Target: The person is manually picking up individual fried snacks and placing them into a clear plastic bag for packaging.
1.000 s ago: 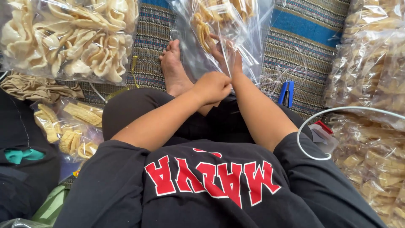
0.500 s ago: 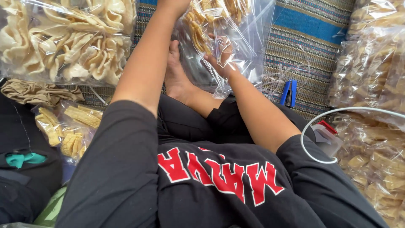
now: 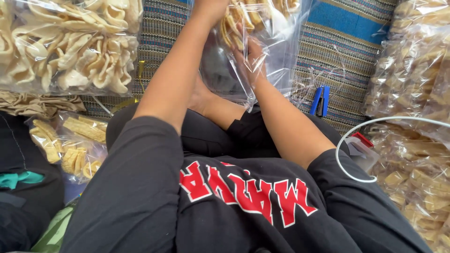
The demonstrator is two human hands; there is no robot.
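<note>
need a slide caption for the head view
Seated person's right hand holds a clear snack bag over a woven mat.

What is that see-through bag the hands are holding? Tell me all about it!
The clear plastic bag is thin, shiny and crinkly, held upright above a striped woven mat. Inside sit curly yellow-brown crackers, gathered in its upper part; the lower part looks empty. The right hand presses against its side, and the left hand reaches to its top, partly out of view.
</note>
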